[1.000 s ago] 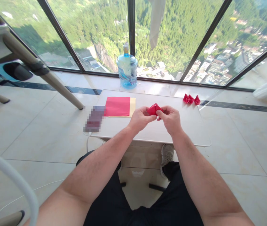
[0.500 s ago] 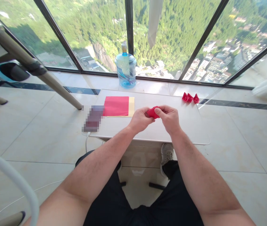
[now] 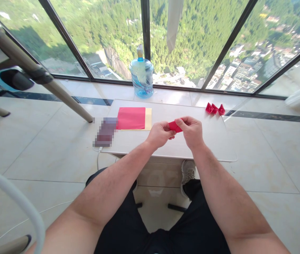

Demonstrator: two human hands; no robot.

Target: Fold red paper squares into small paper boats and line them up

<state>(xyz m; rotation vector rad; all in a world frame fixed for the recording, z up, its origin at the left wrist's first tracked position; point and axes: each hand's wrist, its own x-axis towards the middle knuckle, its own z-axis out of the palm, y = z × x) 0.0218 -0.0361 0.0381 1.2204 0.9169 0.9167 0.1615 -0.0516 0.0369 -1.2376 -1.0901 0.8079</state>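
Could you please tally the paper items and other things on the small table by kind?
Folded red paper pieces at the far corner: 3
Folded red paper piece held between the left hand and right hand, at: 1
Flat red sheets: 1
Cream sheets under it: 1
Blurred flat object at the table's left edge: 1
Total: 7

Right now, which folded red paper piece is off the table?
The folded red piece pinched between left hand and right hand; the other three sit on the table's far right corner.

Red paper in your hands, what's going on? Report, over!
Left hand and right hand both pinch the folded red paper above the table. Nothing between them. Three finished red pieces sit apart, far right.
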